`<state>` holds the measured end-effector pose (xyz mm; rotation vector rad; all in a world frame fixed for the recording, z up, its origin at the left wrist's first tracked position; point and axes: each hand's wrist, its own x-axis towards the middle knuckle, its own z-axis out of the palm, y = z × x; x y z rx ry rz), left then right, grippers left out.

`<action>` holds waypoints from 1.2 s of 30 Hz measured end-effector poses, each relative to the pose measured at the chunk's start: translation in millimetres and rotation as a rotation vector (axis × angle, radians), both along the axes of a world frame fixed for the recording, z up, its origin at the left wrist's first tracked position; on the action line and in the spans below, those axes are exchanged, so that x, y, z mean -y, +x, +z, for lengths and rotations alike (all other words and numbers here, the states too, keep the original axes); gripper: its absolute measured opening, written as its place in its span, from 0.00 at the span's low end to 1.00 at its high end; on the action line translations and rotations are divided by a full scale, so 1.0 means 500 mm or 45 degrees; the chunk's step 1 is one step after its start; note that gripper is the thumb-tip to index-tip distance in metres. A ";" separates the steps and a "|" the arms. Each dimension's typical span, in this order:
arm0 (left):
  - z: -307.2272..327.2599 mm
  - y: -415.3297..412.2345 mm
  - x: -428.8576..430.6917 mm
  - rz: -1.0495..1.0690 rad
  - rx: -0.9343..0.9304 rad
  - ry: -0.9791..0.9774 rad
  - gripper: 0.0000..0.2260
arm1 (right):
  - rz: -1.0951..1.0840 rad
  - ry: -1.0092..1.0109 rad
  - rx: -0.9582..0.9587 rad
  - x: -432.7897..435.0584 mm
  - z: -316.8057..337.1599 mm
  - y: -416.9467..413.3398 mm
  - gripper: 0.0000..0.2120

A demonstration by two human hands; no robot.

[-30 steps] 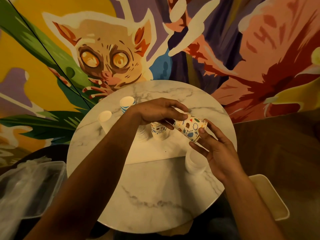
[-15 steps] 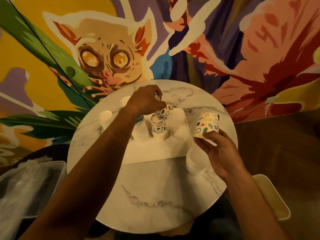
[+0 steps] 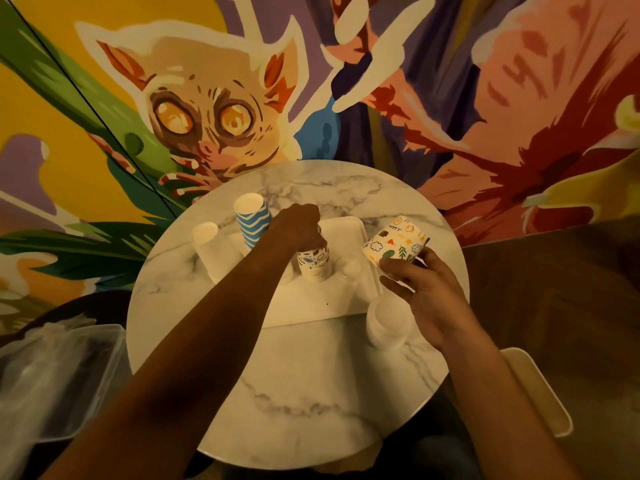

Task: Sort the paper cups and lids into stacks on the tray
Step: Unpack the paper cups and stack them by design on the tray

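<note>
Head view: a paper cup point(image 3: 394, 244) printed with small coloured doodles (clouds, a heart, a tree, stars) on a cream ground is held tilted in the air above the right edge of the tray point(image 3: 346, 226). The right hand point(image 3: 426, 292) pinches it at its lower edge between thumb and fingers.

On the tray stands a stack of patterned cups point(image 3: 313, 263) with the same print. The left hand point(image 3: 298, 228) rests on top of it, its fingers curled down around the uppermost cup. Just left of that hand rises a taller stack of blue-striped cups point(image 3: 254, 221), mouth up, and farther left a stack of plain white cups point(image 3: 207, 247). A stack of pale lids point(image 3: 388, 322) sits on the table at the tray's near right corner, under the right wrist; whether it touches the tray cannot be told.

The tray is white and rectangular and lies on a round table point(image 3: 311, 393) with a white, grey-veined marble top. Behind the table is a mural point(image 3: 207, 109) of a big-eyed animal among green leaves and red, pink and purple shapes. A clear plastic bin point(image 3: 59, 368) sits low on the left, a white tub point(image 3: 540, 393) low on the right, above a dark wooden floor point(image 3: 554, 289).
</note>
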<state>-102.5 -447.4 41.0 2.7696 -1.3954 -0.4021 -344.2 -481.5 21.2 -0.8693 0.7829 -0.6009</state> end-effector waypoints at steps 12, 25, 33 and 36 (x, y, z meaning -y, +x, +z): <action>0.012 -0.037 -0.139 0.260 -0.146 -0.776 0.14 | 0.157 -0.577 -0.325 0.054 0.008 0.124 0.35; -0.144 -0.118 -0.282 0.624 -0.744 -0.960 0.12 | 0.448 -1.047 -0.620 0.070 -0.035 0.275 0.36; -0.194 -0.146 -0.290 0.713 -0.868 -0.935 0.09 | 0.606 -1.081 -0.714 0.067 -0.064 0.314 0.38; -0.211 -0.161 -0.290 0.752 -0.937 -0.931 0.09 | 0.681 -1.118 -0.776 0.065 -0.085 0.320 0.37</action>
